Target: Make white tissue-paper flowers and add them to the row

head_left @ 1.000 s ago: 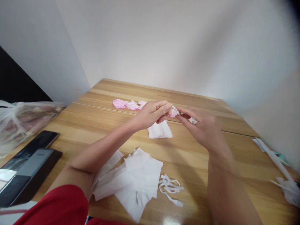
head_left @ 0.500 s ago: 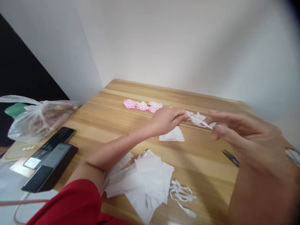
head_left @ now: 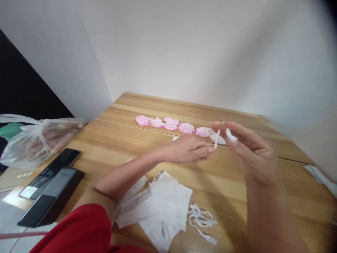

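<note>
My left hand (head_left: 188,149) is closed, pinching a thin white strip (head_left: 217,139) at the fingertips. To its right, my right hand (head_left: 251,149) pinches a short curled piece of white strip (head_left: 231,135) between thumb and fingers. I cannot tell whether both pieces are one strip. Just behind the hands runs a row of pink-and-white ruffled paper flowers (head_left: 186,128). Nearer me lies a pile of thin white sheets (head_left: 170,196), partly under my left arm, with a tangle of loose white strips (head_left: 201,216) beside it.
On the left are a black phone (head_left: 56,168), a dark box (head_left: 50,198) with a grey top, and a knotted clear plastic bag (head_left: 42,140). White folded pieces (head_left: 319,177) lie at the right edge of the wooden table (head_left: 158,105). A wall rises behind.
The stretched strip between my hands now shows as two pieces or ends. My left hand moved slightly down, my right hand left. More flowers show; the snips are out of sight.
</note>
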A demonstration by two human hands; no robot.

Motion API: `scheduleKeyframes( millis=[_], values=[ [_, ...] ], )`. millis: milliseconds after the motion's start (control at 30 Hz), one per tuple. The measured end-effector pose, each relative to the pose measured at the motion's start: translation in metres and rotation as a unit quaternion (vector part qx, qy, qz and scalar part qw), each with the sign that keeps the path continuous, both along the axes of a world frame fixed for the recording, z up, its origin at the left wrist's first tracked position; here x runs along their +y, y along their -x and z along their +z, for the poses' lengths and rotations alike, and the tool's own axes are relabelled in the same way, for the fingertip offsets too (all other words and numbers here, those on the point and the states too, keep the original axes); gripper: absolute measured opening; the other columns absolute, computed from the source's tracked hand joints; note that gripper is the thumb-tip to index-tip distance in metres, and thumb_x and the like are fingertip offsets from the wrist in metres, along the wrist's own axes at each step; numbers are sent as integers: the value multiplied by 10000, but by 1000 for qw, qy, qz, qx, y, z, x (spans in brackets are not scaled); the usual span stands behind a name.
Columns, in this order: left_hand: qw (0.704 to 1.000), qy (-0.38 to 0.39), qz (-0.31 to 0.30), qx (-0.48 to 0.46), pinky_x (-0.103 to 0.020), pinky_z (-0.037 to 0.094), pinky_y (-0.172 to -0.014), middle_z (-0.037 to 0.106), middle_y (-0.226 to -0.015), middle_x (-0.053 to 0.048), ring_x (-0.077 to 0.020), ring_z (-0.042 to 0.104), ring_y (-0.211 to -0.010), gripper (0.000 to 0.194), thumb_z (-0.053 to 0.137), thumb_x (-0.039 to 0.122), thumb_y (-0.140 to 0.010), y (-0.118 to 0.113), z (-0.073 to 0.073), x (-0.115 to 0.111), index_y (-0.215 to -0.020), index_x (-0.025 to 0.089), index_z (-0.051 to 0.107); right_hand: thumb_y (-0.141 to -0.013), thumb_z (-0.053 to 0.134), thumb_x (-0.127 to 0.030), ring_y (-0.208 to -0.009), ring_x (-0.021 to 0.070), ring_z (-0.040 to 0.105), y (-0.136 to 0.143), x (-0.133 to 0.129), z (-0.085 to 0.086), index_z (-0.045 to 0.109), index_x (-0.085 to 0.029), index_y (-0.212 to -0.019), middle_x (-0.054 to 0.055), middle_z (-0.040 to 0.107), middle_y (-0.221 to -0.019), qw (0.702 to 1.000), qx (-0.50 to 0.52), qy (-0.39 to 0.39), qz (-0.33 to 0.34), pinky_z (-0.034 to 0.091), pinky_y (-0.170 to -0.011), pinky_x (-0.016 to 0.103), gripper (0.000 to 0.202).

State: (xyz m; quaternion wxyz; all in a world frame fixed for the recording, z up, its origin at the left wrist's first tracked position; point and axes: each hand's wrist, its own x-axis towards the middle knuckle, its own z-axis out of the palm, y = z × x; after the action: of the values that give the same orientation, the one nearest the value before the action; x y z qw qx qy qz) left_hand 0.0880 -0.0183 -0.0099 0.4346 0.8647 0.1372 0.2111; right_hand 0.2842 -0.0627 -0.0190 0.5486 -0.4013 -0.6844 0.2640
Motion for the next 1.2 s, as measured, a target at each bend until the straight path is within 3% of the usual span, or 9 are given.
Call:
scheduleKeyframes(
  millis=[133,233,533,667,733,833,967,1067,1200],
  values=[
    [998,35,39,-41,-224,383,-608,486,-590,21,-88,458,-570,405,333,416,-979,5,0,5,-683,175,467,-914,580,-298,-1077,230,680,3,9,-5,631,-339,-1263,15,705,-1206,970,-200,-63,-124,532,-954,436,354],
    [991,25,118,-59,-212,361,-587,508,-575,35,-84,461,-553,366,389,409,-964,9,-3,13,-739,167,547,-928,561,-288,-1008,225,699,3,17,-9,627,-309,-1270,29,725,-1156,935,-305,-121,-137,544,-878,389,349],
    [949,-138,283,31,-245,308,-610,654,-697,3,-127,529,-637,317,483,358,-929,13,-8,32,-723,177,641,-946,530,-321,-854,240,676,-12,18,-5,623,-268,-1260,50,749,-949,888,-383,-134,-215,504,-763,391,332],
    [930,-170,319,73,-264,275,-591,667,-718,-22,-156,538,-650,323,478,379,-935,11,-9,36,-746,184,653,-952,499,-377,-816,270,646,-22,19,-1,722,-260,-971,71,733,-854,853,-452,-134,-223,462,-707,401,252],
    [920,-185,335,84,-271,268,-587,677,-742,-40,-172,547,-660,356,442,415,-949,10,-10,38,-781,183,655,-946,501,-403,-757,257,633,-25,19,1,708,-263,-822,62,707,-762,853,-461,-119,-213,447,-688,393,278],
    [899,-214,364,115,-281,265,-589,679,-757,-68,-196,557,-667,362,394,401,-966,8,-15,40,-853,176,654,-936,509,-421,-817,248,657,-22,15,9,673,-260,-736,48,724,-841,893,-410,-90,-162,467,-754,401,305],
    [909,-245,292,168,-294,263,-582,669,-735,-83,-207,557,-638,240,444,280,-926,-3,-25,32,-871,178,655,-943,488,-415,-1048,246,665,-10,4,20,673,-257,-691,25,709,-1165,949,-312,-25,-29,492,-920,413,350],
    [950,-219,169,146,-297,273,-566,693,-811,-76,-195,563,-665,222,456,255,-916,-10,-28,18,-795,189,630,-938,499,-425,-1068,253,672,-3,2,18,724,-266,-738,33,730,-1129,968,-245,26,50,525,-922,411,341],
    [982,-151,29,108,-260,309,-575,651,-788,-23,-135,539,-671,254,425,248,-936,-5,-19,9,-736,181,567,-939,516,-407,-1058,239,684,-7,10,4,736,-300,-1071,21,749,-1088,983,-178,48,28,544,-918,398,278]
  ],
)
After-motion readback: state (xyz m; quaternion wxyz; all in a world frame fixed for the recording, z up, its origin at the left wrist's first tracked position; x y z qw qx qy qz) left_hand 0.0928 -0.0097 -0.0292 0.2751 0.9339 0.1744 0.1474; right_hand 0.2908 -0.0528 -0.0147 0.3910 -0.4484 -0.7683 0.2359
